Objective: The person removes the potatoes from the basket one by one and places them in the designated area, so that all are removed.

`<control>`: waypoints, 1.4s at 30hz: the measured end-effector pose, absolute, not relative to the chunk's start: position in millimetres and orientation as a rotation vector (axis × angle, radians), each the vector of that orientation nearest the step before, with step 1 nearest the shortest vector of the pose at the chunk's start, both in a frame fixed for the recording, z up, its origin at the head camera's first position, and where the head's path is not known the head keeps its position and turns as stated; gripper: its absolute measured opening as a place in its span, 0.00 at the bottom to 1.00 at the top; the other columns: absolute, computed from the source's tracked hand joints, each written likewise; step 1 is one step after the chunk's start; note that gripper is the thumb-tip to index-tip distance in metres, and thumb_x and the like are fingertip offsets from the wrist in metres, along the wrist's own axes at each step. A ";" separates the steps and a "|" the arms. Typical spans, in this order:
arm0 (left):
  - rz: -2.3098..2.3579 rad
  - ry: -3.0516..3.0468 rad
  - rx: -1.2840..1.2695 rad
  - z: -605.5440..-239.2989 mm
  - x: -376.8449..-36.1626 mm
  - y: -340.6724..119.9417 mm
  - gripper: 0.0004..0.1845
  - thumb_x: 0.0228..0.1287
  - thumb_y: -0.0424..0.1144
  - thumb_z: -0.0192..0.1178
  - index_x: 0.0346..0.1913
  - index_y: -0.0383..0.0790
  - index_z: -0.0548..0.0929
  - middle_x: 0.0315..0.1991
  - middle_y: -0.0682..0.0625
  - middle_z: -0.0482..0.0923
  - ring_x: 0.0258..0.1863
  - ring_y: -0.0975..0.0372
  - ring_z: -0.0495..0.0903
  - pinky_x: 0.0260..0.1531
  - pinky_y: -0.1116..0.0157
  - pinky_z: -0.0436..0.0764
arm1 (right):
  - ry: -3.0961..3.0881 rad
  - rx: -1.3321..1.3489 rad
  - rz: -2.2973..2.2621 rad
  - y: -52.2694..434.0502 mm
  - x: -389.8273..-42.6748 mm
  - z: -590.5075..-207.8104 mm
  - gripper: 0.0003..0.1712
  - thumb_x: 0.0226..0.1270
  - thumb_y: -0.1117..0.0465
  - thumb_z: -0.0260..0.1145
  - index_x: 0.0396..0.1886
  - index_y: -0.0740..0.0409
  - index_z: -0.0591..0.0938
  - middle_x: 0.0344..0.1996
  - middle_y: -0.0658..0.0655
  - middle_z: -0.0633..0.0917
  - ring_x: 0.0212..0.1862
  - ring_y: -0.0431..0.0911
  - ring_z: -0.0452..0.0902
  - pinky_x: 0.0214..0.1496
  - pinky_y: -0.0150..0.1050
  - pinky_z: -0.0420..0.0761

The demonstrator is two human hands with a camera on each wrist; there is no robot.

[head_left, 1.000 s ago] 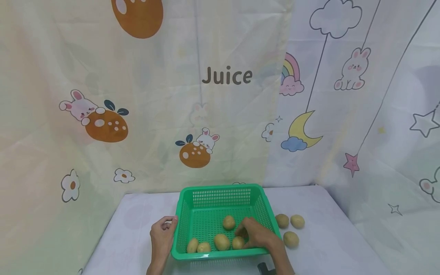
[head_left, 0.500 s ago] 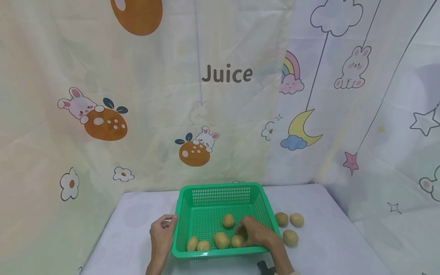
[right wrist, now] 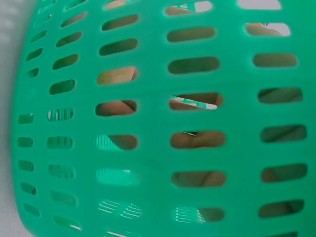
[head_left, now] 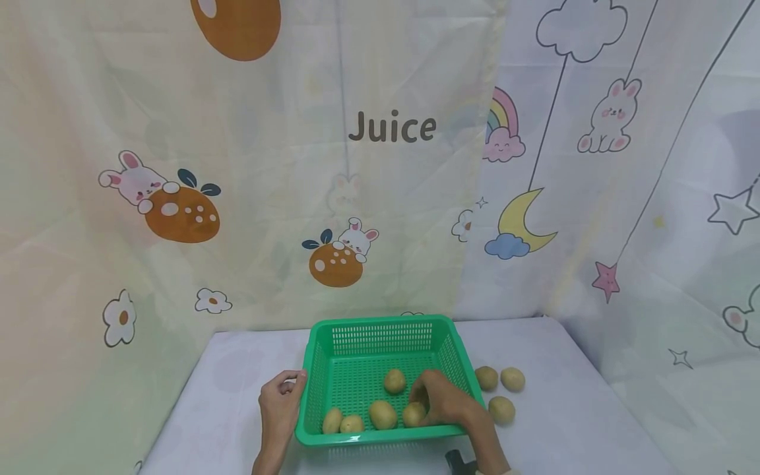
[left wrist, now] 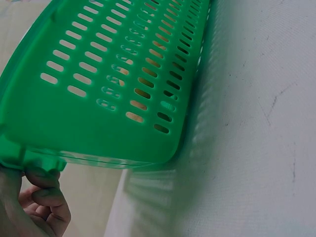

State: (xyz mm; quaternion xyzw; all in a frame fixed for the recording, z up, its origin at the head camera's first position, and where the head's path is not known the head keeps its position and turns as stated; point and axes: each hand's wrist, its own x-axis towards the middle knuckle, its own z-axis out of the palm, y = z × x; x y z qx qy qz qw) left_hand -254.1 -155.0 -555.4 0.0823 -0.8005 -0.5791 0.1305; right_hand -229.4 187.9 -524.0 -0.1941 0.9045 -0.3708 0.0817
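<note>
Since a moment ago my right hand has slid a tiny bit lower over the small brown potato on the floor of the green plastic basket with slotted walls, and the potato has rolled a little toward me. Everything else sits where it was.

What could go wrong: I think the round potato could slip out of my fingers and roll away into the other potatoes, because it is smooth and my grip looks light. The basket could also slide on the white table cloth if my other hand lets go of it.

My right hand has its fingers curled around that potato, touching it. My left hand pinches the rim on the basket's left side, thumb on top and fingers curled under. Three more loose potatoes lie on the cloth just right of the basket
</note>
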 end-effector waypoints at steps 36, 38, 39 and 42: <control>-1.653 -2.340 0.271 -554.8 -253.3 -153.6 0.14 0.79 0.38 0.65 0.49 0.26 0.90 0.18 0.48 0.86 0.16 0.61 0.80 0.18 0.70 0.78 | 2.777 -0.653 -1.305 207.5 -224.5 -513.7 0.23 0.47 0.59 0.90 0.45 0.51 0.92 0.40 0.46 0.92 0.41 0.37 0.86 0.47 0.37 0.87; -1.655 -2.340 0.271 -554.3 -253.3 -153.5 0.14 0.79 0.38 0.65 0.50 0.26 0.89 0.19 0.48 0.86 0.16 0.61 0.81 0.18 0.70 0.79 | 2.774 -0.655 -1.322 208.7 -224.4 -513.8 0.23 0.48 0.58 0.90 0.45 0.50 0.92 0.40 0.45 0.92 0.41 0.37 0.86 0.47 0.37 0.87; -1.654 -2.341 0.270 -553.9 -253.2 -153.4 0.14 0.79 0.38 0.65 0.50 0.26 0.89 0.19 0.48 0.86 0.16 0.61 0.81 0.18 0.70 0.79 | 2.775 -0.654 -1.328 209.5 -224.2 -513.5 0.22 0.48 0.58 0.90 0.45 0.49 0.92 0.40 0.45 0.92 0.41 0.36 0.86 0.47 0.37 0.86; -1.656 -2.342 0.265 -553.0 -253.1 -153.0 0.15 0.80 0.38 0.65 0.50 0.26 0.89 0.19 0.48 0.86 0.16 0.61 0.81 0.19 0.71 0.79 | 2.783 -0.655 -1.344 210.8 -223.3 -511.8 0.22 0.49 0.57 0.89 0.45 0.47 0.92 0.40 0.44 0.92 0.41 0.37 0.86 0.48 0.37 0.86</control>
